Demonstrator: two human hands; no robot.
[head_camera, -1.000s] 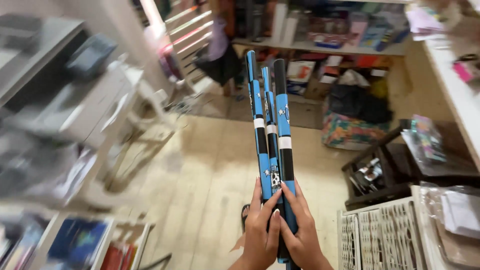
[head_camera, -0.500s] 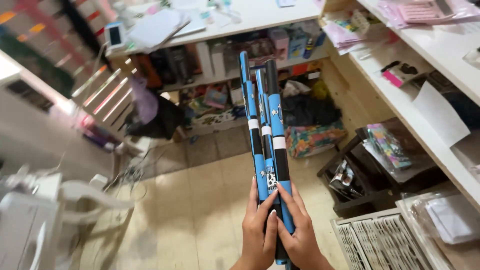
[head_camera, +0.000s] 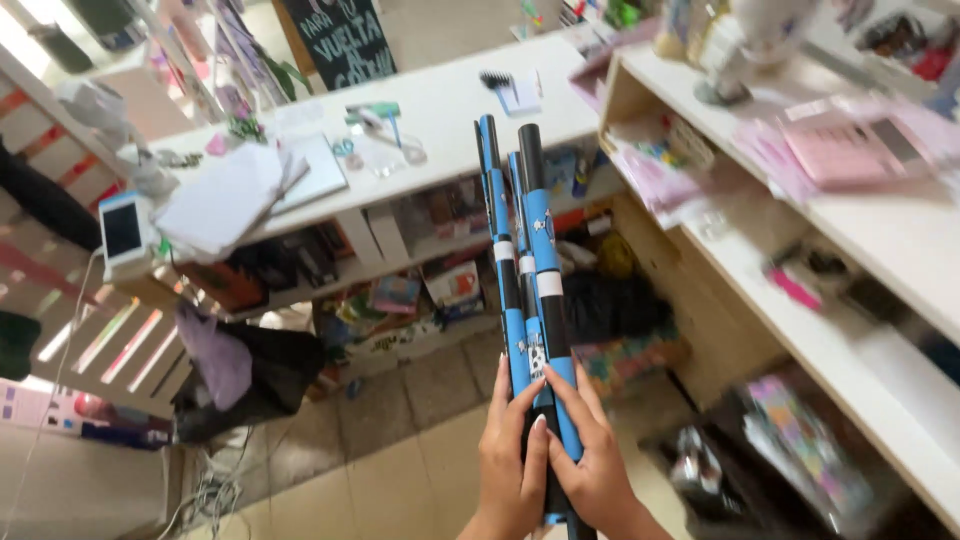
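Both hands wrapped around the lower ends of a bundle of long rolled tubes (head_camera: 530, 260), held upright in the middle of the view. Left hand (head_camera: 512, 462) curled closed on the left side of the bundle, pale long nails showing; right hand (head_camera: 592, 462) closed on the right side, fingers laid diagonally across the glossy paper. Three slim cylinders, smooth and shiny, bright blue with black ends, each ringed by a white band partway up, small black-and-white figures printed lower down. Tops of the tubes standing level with the edge of a white counter (head_camera: 460, 120) beyond, flat and matte, scattered with a stack of white paper sheets (head_camera: 225, 200), a pair of scissors (head_camera: 345, 148) and small stationery. At the counter's left end, a white phone (head_camera: 122, 232) propped upright, dark screen facing out. Beneath the counter, an open shelf crammed with boxes and bags. To the right, pale wooden shelving (head_camera: 820, 330) holding a flat pink calculator (head_camera: 860, 150), blurred. Below, a beige tiled floor (head_camera: 400, 480), and a dark bag with lilac cloth (head_camera: 225, 365) slumped against it.
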